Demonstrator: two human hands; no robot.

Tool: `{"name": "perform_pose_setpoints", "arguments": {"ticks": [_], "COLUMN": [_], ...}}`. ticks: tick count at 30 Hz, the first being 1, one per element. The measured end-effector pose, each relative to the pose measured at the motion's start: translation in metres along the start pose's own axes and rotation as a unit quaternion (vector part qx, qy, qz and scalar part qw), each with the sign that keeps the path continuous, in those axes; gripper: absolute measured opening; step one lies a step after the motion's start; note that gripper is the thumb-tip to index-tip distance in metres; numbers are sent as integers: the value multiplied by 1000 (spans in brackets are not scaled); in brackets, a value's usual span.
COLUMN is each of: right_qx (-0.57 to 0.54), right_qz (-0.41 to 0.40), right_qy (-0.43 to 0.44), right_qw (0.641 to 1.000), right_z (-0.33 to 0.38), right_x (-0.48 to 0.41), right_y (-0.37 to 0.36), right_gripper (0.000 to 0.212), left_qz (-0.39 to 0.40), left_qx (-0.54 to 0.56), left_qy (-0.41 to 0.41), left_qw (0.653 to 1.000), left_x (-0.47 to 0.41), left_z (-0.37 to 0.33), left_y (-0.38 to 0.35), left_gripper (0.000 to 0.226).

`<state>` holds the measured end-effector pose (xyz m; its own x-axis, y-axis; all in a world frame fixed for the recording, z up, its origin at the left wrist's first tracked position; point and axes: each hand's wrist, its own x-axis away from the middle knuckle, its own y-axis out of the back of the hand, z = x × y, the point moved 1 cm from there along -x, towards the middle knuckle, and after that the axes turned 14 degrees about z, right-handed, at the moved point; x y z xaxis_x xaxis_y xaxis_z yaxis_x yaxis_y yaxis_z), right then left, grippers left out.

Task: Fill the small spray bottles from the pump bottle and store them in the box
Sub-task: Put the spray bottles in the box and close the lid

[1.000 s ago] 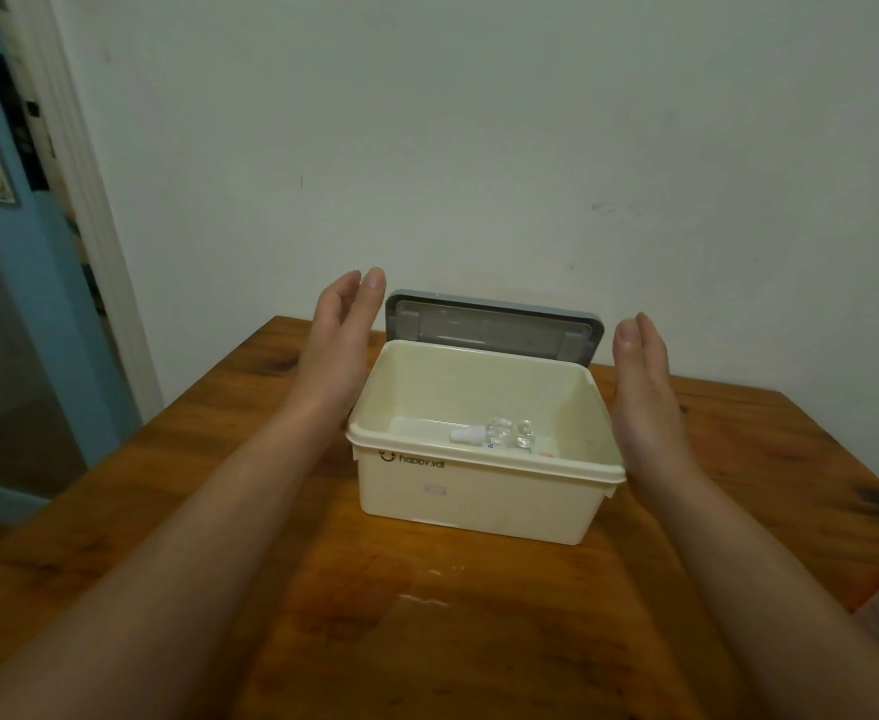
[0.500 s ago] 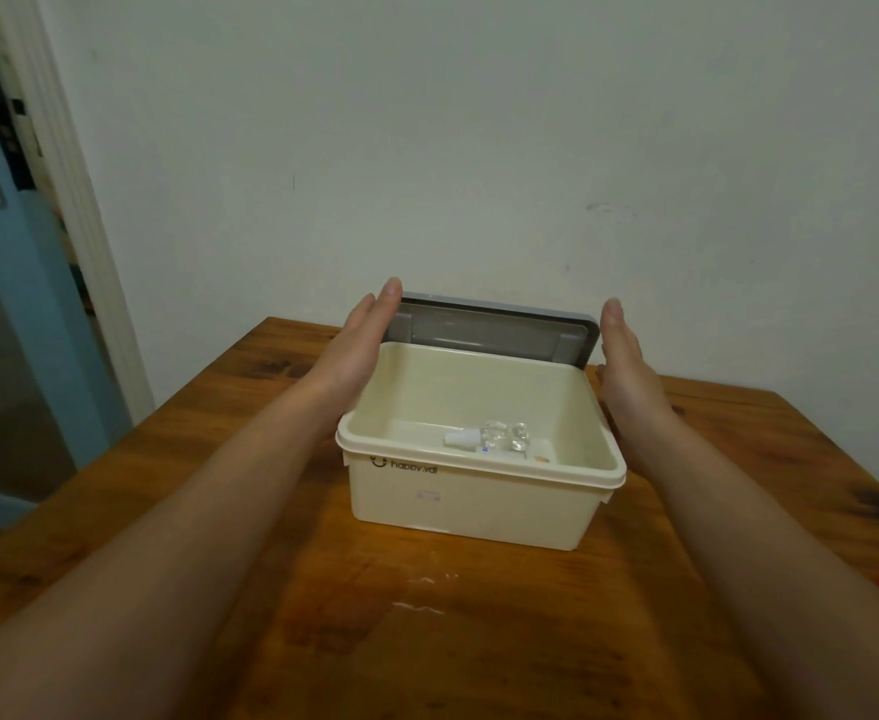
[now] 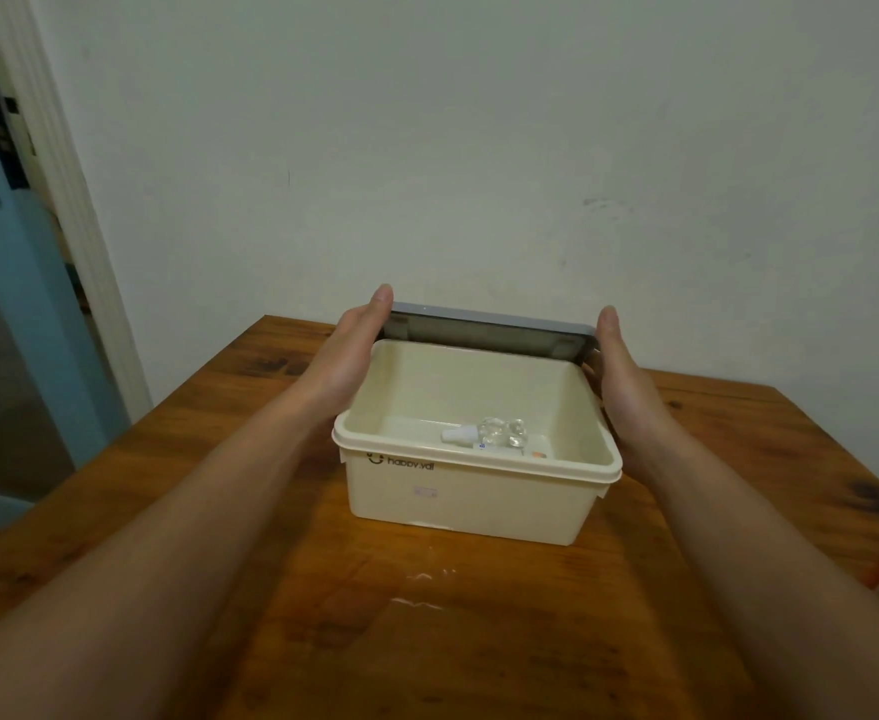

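Down in the cream plastic box (image 3: 471,506) on the brown wooden desk (image 3: 479,646), small clear spray bottles (image 3: 499,436) lie flat. The left hand (image 3: 346,356) and right hand (image 3: 627,376) touch the ends of the grey lid (image 3: 489,332) standing behind the box, fingers (image 3: 377,306) straight and together.

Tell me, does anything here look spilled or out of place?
Yes: a small shiny wet patch lies on the wooden table just in front of the cream box, as if liquid spilled. Inside the box, the small bottles seem to lie on their sides.
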<state>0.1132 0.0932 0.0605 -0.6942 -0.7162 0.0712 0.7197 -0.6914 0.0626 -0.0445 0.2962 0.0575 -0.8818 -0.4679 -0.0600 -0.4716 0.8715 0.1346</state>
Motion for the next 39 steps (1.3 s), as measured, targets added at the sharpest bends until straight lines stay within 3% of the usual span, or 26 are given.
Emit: {"name": "perform_pose_setpoints", "arguments": {"ticks": [4,7,12,16,21,29,33,39], "right_qx": [5,40,44,3,-10,8,10,-12], "right_qz": [16,14,-7,-18,-16,-10,-9,3], "right_qy": [24,31,49,56,68,90,117,135], "right_qw": [1000,999,998,998,997,996,993,991], "right_z": [-6,-10,-17,-21,-24,-25,-32,-41], "right_x": [7,12,21,31,44,75,86,95], "right_y": [2,3,4,0,-2,-12,-12,-13], "right_gripper": [65,67,47,28,26,49,49,51], "left_qz": [-9,-15,-14,-3,-4,-59,-75,-118], "left_qx": [-54,-99,-101,-99,-91,-36,-3,-39], "left_qy": [-6,-4,-24,-27,-28,-66,-81,-115], "left_qw": [998,995,995,995,995,995,994,986], "left_x": [7,13,31,40,48,67,77,86], "left_z": [-3,-3,1,6,11,19,24,33], "left_y": [-4,-5,-7,-5,-5,-18,-23,-27], "left_gripper": [72,63,51,55,65,46,42,31]}}
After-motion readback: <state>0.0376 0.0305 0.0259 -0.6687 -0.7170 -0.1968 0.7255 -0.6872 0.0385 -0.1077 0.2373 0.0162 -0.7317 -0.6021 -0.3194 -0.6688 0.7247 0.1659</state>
